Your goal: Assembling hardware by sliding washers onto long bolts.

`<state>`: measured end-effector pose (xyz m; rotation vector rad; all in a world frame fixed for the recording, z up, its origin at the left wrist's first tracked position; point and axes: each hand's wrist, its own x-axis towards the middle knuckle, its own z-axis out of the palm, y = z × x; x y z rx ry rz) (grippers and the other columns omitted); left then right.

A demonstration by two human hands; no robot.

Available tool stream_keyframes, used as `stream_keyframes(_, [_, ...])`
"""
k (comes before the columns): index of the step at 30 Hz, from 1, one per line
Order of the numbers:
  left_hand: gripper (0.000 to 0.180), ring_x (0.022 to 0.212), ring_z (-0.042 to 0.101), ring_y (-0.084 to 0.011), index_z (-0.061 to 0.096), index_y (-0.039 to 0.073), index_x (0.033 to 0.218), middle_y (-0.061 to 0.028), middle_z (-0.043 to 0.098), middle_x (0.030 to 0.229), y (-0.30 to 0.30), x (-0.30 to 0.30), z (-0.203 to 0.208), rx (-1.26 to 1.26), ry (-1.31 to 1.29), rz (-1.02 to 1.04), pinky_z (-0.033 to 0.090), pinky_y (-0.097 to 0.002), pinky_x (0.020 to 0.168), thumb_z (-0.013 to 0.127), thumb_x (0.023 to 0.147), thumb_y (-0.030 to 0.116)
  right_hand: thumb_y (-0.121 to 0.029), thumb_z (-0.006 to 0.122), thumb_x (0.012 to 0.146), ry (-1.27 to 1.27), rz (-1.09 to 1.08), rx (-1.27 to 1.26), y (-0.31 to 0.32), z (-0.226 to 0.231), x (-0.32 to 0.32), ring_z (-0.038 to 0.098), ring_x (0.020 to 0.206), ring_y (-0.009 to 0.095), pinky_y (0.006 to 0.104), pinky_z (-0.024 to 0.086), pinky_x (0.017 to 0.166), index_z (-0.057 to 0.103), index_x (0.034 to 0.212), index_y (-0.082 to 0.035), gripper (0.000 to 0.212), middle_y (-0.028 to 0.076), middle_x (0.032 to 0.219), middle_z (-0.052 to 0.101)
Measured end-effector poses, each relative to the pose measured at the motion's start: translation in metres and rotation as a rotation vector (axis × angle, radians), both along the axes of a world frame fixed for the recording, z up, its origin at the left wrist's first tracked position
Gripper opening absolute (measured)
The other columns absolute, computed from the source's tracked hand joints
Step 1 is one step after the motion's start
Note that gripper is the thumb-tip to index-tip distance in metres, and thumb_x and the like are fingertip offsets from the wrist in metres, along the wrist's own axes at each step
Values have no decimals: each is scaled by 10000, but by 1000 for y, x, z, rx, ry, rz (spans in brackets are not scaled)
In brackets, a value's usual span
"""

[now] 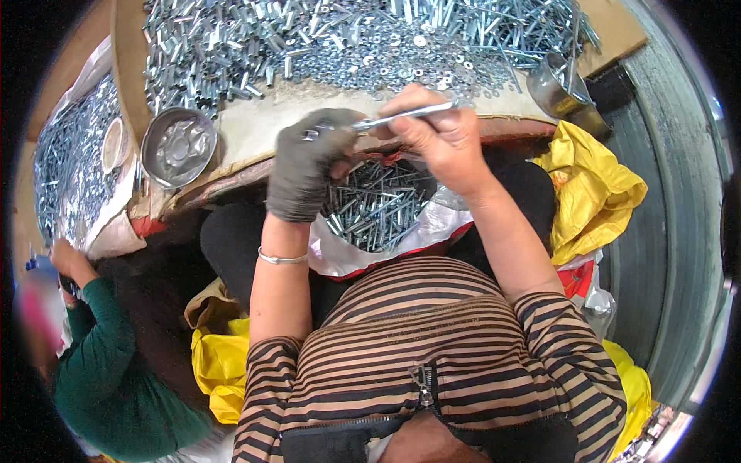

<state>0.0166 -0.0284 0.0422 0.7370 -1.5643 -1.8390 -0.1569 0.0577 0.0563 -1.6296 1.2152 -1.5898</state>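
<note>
My right hand (448,147) is bare and pinches a long, thin metal bolt (421,112), held nearly level above the near edge of the table. The bolt's left end meets the fingertips of my left hand (305,166), which wears a dark grey glove. Small shiny metal parts (310,135) show at the glove's curled fingers; their exact kind is too small to tell. Below both hands, an open white sack (351,258) with a red edge sits in my lap. Inside lie many finished-looking metal bolts (378,204).
Metal sleeves (208,46), washers (421,40) and long bolts (532,27) are heaped across the table. A round metal bowl (179,147) stands left, a metal can (556,89) right. Yellow sacks (590,189) lie beside me. A person in a green sleeve (108,324) works at left.
</note>
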Motion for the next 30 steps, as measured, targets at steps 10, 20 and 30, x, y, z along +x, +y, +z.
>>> stream_keyframes(10, [301,464,412,-93,531,43,1165,-14,516,705,-8,3,-40,941,831,22,350,-236,416,467,951,245,-45,695,738,502,-200,-447,-26,-14,29,579,769,246,325,473,655,635,974,-69,245,86,846,589])
stream_keyframes(20, [279,470,454,-101,596,47,989,-24,506,688,-14,-1,-39,776,891,-201,357,-233,382,424,967,266,-328,718,738,295,-177,-621,-18,10,37,554,840,319,378,476,724,549,1061,-21,476,127,937,578])
stream_keyframes(30, [171,414,420,-92,523,85,1002,-41,552,680,20,-17,-36,442,281,-25,319,-193,367,495,926,236,-230,577,884,-43,-192,80,-26,-26,6,576,936,187,312,464,794,559,1086,-30,285,88,963,599])
